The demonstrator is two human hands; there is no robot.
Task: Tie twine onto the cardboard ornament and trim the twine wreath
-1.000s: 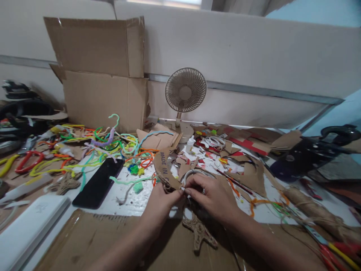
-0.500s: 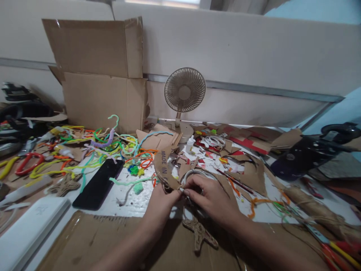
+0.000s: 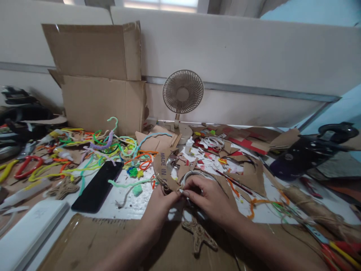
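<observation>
My left hand is closed on a curved cardboard piece printed "MADE IN", thumb and fingers at its lower end. Brown twine is wound round that end, by the fingers. Against the left thumb, my right hand is closed in a pinch at the tip of the cardboard; a small pale bit shows there, too small to name. Below the hands, a twine-covered cardboard star lies over the brown cardboard sheet, with a loop of cord above it. A pale ring shows behind the right hand.
Left are a black phone, a white box-like device, another twine star and tangled pipe cleaners. A fan and glue bottle stand behind. Cardboard scraps, a twine roll and scissors lie right.
The view has tilted up slightly, so the background sits a little lower. Both hands keep nearly the same grip at the end of the cardboard piece.
</observation>
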